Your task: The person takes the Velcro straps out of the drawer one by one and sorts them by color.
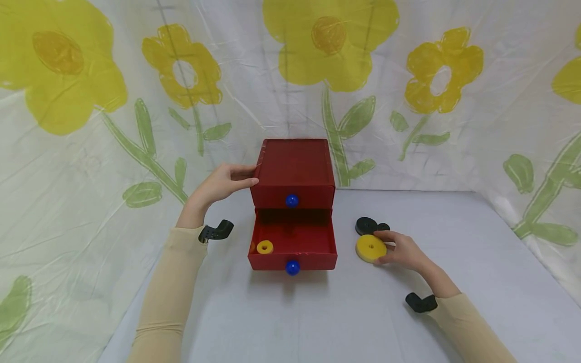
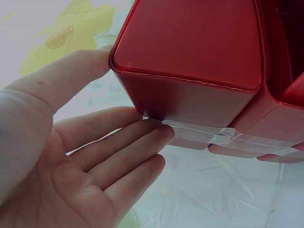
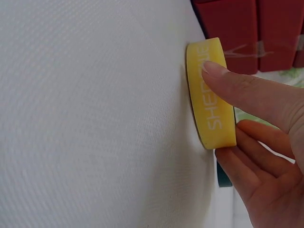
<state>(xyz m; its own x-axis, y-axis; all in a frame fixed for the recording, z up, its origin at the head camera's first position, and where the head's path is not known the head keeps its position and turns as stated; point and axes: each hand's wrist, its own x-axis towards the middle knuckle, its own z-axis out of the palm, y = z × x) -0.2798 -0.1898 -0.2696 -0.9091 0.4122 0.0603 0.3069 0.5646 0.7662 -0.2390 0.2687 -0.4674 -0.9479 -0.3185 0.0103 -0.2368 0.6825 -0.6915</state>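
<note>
The right hand [image 1: 404,250] pinches the big yellow disc [image 1: 370,247] by its rim, thumb on the edge and fingers curled behind, as it lies flat on the grey table [image 1: 408,327] just right of the red drawer box [image 1: 294,171]. The left hand [image 1: 222,184] lies spread against the box's left wall, apparently bracing it, with the lower drawer [image 1: 292,247] pulled out. Count two yellow rings, one small [image 1: 265,247] in that drawer, two black discs [image 1: 365,225] beyond, two blue knobs [image 1: 292,200].

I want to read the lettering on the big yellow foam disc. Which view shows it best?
The right wrist view: the big yellow foam disc fills it edge-on, white lettering legible. The head view shows only its top face and hole; the left wrist view misses it.
</note>
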